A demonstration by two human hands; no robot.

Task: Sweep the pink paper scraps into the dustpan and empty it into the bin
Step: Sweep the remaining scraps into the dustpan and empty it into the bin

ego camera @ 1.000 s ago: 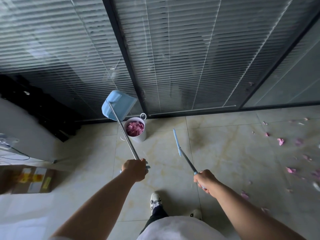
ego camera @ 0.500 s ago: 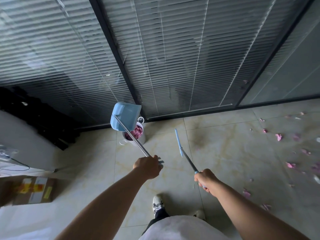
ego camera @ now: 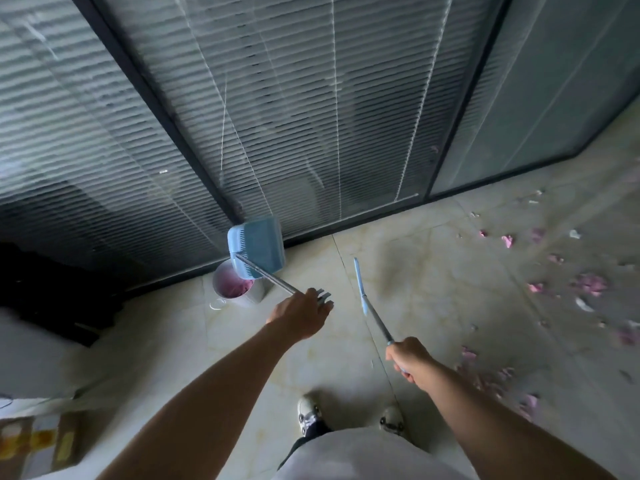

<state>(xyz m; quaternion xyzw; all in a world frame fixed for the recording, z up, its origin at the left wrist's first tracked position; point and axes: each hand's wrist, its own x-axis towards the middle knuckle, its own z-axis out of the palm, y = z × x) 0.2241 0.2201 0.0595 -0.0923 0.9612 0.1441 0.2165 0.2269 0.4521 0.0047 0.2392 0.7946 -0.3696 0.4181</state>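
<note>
I see the left hand clenched round the metal handle of the blue dustpan, which hangs tilted just above the white bin near the wall edge of the floor; pink scraps lie inside the bin. The right hand grips the broom by its handle, head lifted off the floor, approx. between bin and mess. More pink paper scraps lie scattered w/ white bits toward the floor's right edge.
</note>
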